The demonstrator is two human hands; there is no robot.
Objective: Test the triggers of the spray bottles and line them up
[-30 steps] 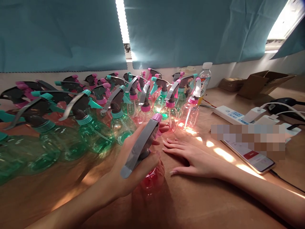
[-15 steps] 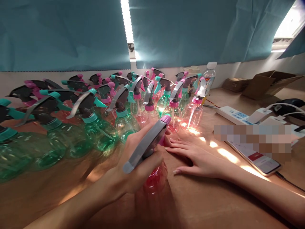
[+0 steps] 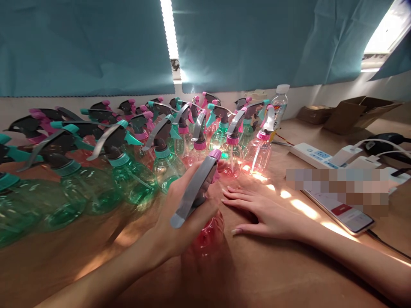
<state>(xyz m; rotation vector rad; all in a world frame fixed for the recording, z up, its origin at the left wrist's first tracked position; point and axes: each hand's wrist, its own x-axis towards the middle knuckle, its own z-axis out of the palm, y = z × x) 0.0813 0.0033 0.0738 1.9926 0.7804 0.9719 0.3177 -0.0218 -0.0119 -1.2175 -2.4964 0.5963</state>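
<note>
My left hand is wrapped round the neck of a pink spray bottle, whose grey and pink trigger head sticks out above my fingers. The bottle's clear red-pink body shows below the hand, close to the table top; its collar is hidden by my fingers. To its right, my right hand lies flat on the table with the fingers stretched out, holding nothing. Just beyond the hands stand a clear pink spray bottle and a green one, both upright.
Several more green and pink spray bottles crowd the left and back of the brown table. A capped drink bottle stands behind. On the right are a power strip, a phone and an open cardboard box.
The trigger head in my left hand has turned slightly, now pointing more away from me. The whole view has shifted a little. My right hand stays flat on the table.
</note>
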